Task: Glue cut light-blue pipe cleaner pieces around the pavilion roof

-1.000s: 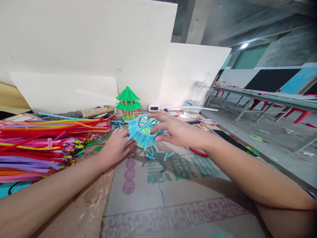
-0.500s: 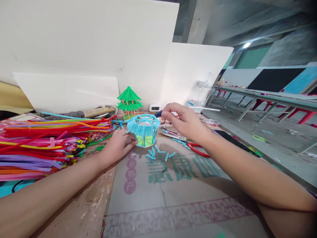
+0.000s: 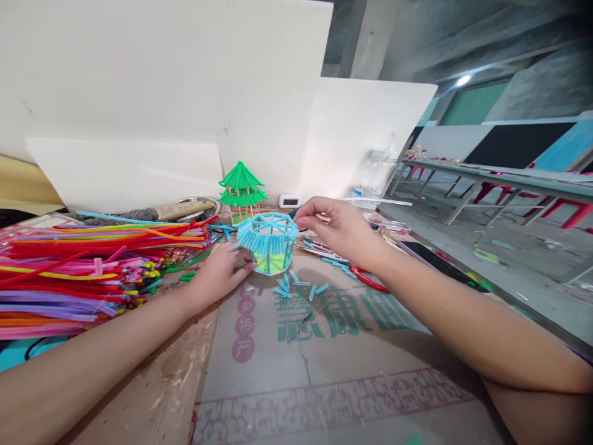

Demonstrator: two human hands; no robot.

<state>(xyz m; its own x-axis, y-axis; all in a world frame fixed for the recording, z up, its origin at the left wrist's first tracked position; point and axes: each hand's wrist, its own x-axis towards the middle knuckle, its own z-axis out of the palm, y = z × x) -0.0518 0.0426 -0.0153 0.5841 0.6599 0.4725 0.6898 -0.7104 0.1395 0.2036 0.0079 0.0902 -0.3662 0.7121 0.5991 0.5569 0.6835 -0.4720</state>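
A small light-blue pavilion model (image 3: 267,241), built of pipe-cleaner pieces, stands on the board with a green base (image 3: 273,264). Its roof is covered on the near left; the far right shows bare spokes. My left hand (image 3: 225,269) is closed at the model's left side, thumb and fingers at its lower edge. Beside the roof's right rim, my right hand (image 3: 336,225) is pinched; what its fingertips hold, if anything, is hidden. A dark blue object (image 3: 293,212) shows partly behind those fingertips. Short blue pipe-cleaner pieces (image 3: 287,284) lie in front of the model.
A green tiered pavilion (image 3: 241,191) and a small digital clock (image 3: 290,201) stand behind. Bundles of coloured pipe cleaners (image 3: 92,266) fill the left. Red-handled scissors (image 3: 370,279), a black phone-like slab (image 3: 440,264) and a clear bottle (image 3: 380,173) are at right.
My right hand has shifted slightly left, nearer the roof's rim, and less of the dark blue object shows. My left hand and the model stay almost in place.
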